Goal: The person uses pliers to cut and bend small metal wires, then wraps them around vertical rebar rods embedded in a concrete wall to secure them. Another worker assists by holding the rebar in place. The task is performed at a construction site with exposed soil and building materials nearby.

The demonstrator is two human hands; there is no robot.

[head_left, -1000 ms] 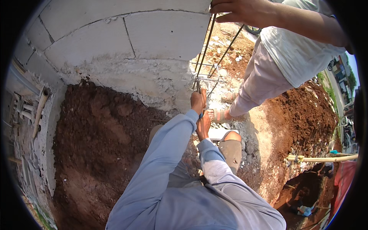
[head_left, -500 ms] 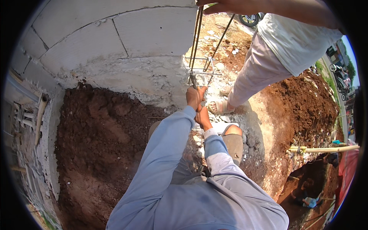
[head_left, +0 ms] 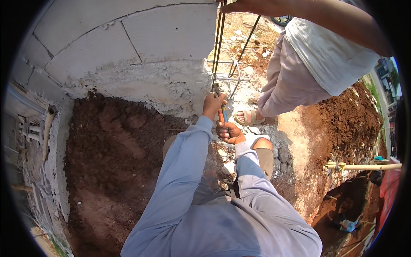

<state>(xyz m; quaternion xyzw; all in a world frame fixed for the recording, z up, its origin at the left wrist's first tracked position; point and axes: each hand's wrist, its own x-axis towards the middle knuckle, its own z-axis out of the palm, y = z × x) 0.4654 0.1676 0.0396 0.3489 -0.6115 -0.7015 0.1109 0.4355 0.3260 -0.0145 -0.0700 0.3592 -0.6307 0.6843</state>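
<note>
My right hand (head_left: 231, 132) is closed around the handles of a pair of pliers (head_left: 222, 115), one orange-red and one blue. Their dark jaws reach up to the foot of the upright steel rods (head_left: 218, 47), by the corner of the block wall. Just left of the pliers, my left hand (head_left: 212, 105) is curled close below the jaws; what its fingers grip is hidden. Bent steel stirrups (head_left: 229, 77) cross the rods above my hands. A co-worker's hand (head_left: 239, 6) touches the rods near the top.
On the left rises a grey block wall (head_left: 171, 34), with dark loose soil (head_left: 115, 158) at its base. The co-worker's sandalled foot (head_left: 248, 117) stands right beside my hands. A soil mound (head_left: 346, 115), bamboo poles (head_left: 364, 166) and a pit with a person lie to the right.
My right hand has drawn down and away from my left, so the coloured plier handles now show. The co-worker's arm and leg have shifted slightly.
</note>
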